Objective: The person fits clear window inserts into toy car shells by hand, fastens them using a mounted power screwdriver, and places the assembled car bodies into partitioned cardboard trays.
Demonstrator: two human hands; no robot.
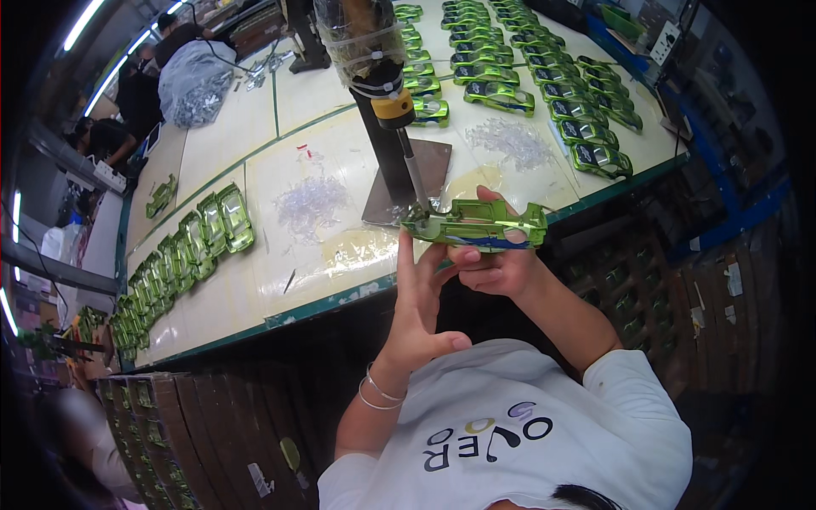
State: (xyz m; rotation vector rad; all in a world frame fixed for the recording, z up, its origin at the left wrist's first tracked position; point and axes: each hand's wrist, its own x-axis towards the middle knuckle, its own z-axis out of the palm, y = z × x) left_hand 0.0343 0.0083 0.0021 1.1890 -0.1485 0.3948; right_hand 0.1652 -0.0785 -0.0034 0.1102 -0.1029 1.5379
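My right hand (501, 270) is closed around a green toy car body (484, 225), held upside down so its hollow inside shows. The fingers of my left hand (416, 297) are stretched out, thumb apart, with the fingertips against the left end of the same shell. Over that end stands a vertical tool with a yellow collar (393, 110) and a thin metal rod (414, 174). The rod's tip reaches down into the shell; the exact contact point is too small to make out.
A dark metal base plate (432, 170) lies behind the car body. Small clear plastic parts (313, 206) lie in piles on the worktable (280, 280). Rows of green car shells (183, 246) stand left, more (493, 95) at back right. Cardboard boxes (204, 425) stand below. Other people work at far left.
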